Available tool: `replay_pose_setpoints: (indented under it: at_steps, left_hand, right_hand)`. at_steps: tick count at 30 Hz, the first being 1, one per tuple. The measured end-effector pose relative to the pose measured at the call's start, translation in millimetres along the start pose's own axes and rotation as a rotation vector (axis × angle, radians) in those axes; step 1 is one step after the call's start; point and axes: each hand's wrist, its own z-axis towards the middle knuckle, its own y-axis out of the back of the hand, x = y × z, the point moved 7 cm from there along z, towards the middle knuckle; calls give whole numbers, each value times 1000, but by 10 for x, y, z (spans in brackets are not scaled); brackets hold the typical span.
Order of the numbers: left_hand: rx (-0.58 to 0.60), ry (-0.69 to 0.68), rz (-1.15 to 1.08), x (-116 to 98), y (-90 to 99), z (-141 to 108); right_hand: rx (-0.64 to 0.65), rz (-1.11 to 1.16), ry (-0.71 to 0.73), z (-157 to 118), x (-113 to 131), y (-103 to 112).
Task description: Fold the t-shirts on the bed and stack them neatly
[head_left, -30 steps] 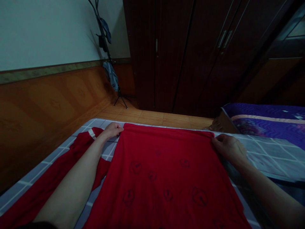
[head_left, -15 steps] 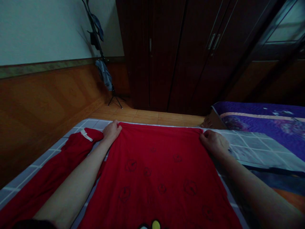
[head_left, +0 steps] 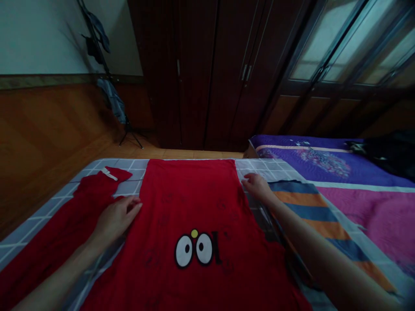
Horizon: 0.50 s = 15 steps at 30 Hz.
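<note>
A red T-shirt [head_left: 191, 194] lies spread flat on the grey checked bedsheet [head_left: 259, 165], its printed cartoon eyes [head_left: 193, 249] facing up. Beside the shirt's left edge is my left hand [head_left: 121, 211], loosely bent with the thumb apart, its fingertips at the cloth and nothing gripped. My right hand [head_left: 256, 185] hovers just off the right edge, fingers apart and holding nothing. More red clothing [head_left: 78, 216] with a white strip stretches along the left, partly under my left forearm. To the right, a blue-and-orange striped garment [head_left: 308, 203] is partly covered by my right forearm.
A purple and pink bedcover [head_left: 324, 162] spreads at the right, with a dark cloth heap [head_left: 389, 151] on it. Past the bed's far edge stand a dark wooden wardrobe [head_left: 194, 86] and a coat stand [head_left: 100, 56] with caps and a blue cloth.
Both hands have let go of the shirt's far corners. My left hand has come back along its left edge; the shirt lies flatter, its eye print now showing. The view has turned right.
</note>
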Motion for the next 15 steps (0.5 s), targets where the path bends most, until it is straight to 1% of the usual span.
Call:
replay_pose_setpoints:
  at_steps: [2,3,5,8,12,15]
  left_hand:
    - [52,62,-29,106,-100,-342]
    - [68,93,-35,150,-140,-455]
    - [95,128,-40,196,-205,-567]
    - [100,145,-63,218,-247,-550]
    - [67,148,-193,331,-237,-470]
    - [112,144,-261,465,-230,-459]
  right_hand:
    - [35,1,-2,-338,-77,-48]
    - [53,2,-5,-485,-108,-80]
    - [76,5,-23,-709,-150,-139]
    - [65,2,-79,-872,-163,-178]
    - [31,-10,-133,-912,-149,-170]
    - [4,-53,-172,-919,-190,-135]
